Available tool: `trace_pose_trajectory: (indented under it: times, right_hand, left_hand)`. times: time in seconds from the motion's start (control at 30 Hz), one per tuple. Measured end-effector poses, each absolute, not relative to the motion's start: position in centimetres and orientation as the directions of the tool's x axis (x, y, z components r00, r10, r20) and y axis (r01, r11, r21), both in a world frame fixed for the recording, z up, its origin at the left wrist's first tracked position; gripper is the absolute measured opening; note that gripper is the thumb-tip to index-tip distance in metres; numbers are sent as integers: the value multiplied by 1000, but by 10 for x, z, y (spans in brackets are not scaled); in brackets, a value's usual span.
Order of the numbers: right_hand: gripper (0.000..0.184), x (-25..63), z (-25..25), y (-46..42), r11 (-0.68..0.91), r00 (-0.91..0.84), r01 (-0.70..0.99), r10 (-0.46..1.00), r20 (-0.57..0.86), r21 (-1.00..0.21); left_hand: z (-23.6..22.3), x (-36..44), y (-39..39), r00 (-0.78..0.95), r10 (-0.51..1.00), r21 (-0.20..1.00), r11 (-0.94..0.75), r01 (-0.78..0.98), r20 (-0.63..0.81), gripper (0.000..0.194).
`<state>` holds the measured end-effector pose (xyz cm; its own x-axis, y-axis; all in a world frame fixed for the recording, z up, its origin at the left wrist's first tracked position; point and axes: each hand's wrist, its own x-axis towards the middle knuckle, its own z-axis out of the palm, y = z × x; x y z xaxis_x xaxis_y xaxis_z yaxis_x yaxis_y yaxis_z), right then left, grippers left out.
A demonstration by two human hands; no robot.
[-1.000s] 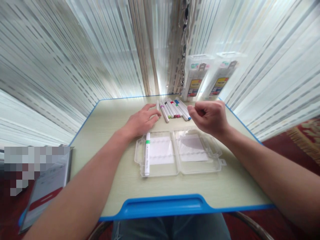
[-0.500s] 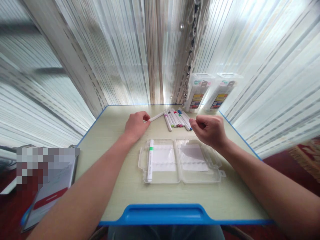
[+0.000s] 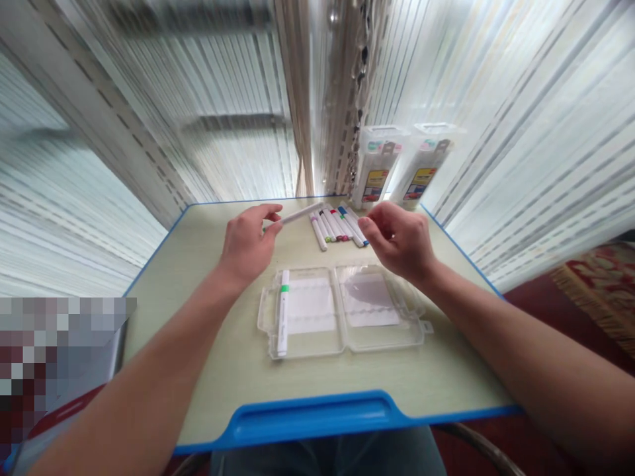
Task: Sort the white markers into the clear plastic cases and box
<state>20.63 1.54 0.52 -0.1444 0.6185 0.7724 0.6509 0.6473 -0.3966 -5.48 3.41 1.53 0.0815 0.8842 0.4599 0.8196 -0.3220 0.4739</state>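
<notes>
Two clear plastic packs (image 3: 376,168) with yellow labels stood upright, side by side, at the far right of a pale worktop (image 3: 223,370). Blue trim ran along its edges, widening at the front into a shallow blue tray (image 3: 312,416) above the person's legs. String curtains (image 3: 228,86) in white and grey hung beyond, with brown strands (image 3: 296,99) and a beaded strand (image 3: 354,132) near the middle. Low on the right, a fringed, patterned rug (image 3: 595,291) lay on a dark red floor; the lower left was pixelated.

The left hand (image 3: 249,243) held a white marker (image 3: 300,213) between thumb and fingers, its far end near a row of loose markers (image 3: 338,227); whether it touched them was unclear. The right hand (image 3: 401,241) hovered just beside that row, its fingers curled together against the thumb. Nearer the person, a clear hinged case (image 3: 381,338) lay open and flat, one green-banded marker (image 3: 283,317) along the left side of its left half.
</notes>
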Motion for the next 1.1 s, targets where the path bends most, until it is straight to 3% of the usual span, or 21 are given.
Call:
trace_pose_trajectory:
  times: [0.07,0.13,0.27,0.4,0.57,0.77,0.87,0.93,1.1]
  right_hand:
    - [13,206,4,16,633,-114,584,684,720,-509]
    - [30,207,2,18,618,-116,513,737,666,-595]
    - [37,208,1,17,658,-198,441,735,649,-610]
    - [17,204,0,15,706,-263,471,684,680,-528]
    - [14,197,-2,14,614,-205,165,787,583,-771]
    - [28,193,2,11,522,-182,35,842,509,-852]
    - [43,195,-2,13,488,-197,39,859,472,-872]
    - [43,196,-5,14,481,-207,69,864,459,-874]
    - [31,196,-6,11,535,-303,227,833,464,-813]
  left_hand:
    - [18,-47,24,167,856,469,-419,777,489,32]
    - [19,-40,16,277,823,442,-514,735,496,30]
    - [18,-33,8,405,772,388,-609,691,490,31]
    - [16,-32,6,462,743,364,-651,667,483,32]
    - [16,-30,3,503,720,353,-682,641,477,27]
    - [18,-28,0,476,721,373,-678,633,504,18]
    - [19,-26,-1,402,750,455,-646,612,524,11]
    - [19,-24,-3,337,792,567,-603,562,508,10]
    - [18,-17,-7,271,894,894,-410,179,356,18]
